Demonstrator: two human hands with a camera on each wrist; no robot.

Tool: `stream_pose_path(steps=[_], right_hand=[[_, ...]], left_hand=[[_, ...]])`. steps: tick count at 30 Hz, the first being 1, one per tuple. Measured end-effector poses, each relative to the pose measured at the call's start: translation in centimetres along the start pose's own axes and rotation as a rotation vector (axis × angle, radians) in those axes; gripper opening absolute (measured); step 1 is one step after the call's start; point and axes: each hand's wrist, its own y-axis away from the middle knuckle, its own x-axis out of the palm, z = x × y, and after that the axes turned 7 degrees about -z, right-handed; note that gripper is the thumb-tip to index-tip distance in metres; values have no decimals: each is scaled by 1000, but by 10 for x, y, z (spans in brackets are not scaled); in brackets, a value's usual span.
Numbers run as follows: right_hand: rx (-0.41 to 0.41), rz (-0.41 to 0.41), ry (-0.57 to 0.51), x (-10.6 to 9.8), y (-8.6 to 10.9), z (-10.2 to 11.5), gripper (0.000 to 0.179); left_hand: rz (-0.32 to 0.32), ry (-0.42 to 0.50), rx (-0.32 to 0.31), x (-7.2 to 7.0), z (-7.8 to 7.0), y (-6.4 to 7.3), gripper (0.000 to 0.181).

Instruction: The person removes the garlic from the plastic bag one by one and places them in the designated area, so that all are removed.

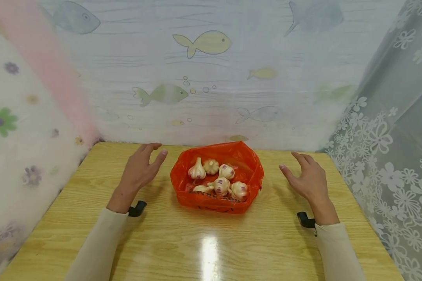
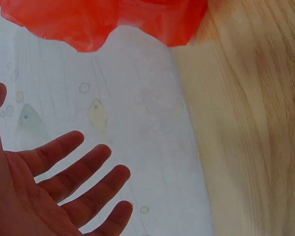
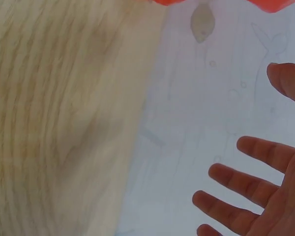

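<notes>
A red plastic bag [image 1: 211,203] stands on the table with its mouth spread wide and its rim rolled outward. Several garlic bulbs [image 1: 221,185] lie inside it, white with purple marks. To the left of the bag, my left hand [image 1: 138,168] hovers with fingers relaxed and spread, holding nothing. On the other side, my right hand [image 1: 308,177] is likewise apart from the bag, its palm turned inward and its fingers loose. The left wrist view catches the bag's red edge [image 2: 103,22] above the spread fingers [image 2: 88,177].
The wooden table [image 1: 183,246] ends at the back against a curtain [image 1: 211,93] printed with fish. A floral sheet [image 1: 31,117] hangs at the left, and a lace curtain [image 1: 404,168] at the right. Black wrist mounts [image 1: 137,209] project inward from both wrists.
</notes>
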Motion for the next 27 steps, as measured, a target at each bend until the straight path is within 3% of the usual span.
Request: stream_pose_path(steps=[9,27], right_hand=[[-69,-61,-44,-5,-4,12,63],[-109,-67,-133,-10,-7,27,60]], left_hand=[[50,58,5,4,-11,2,70],[97,101,24,11,-22,4,66]])
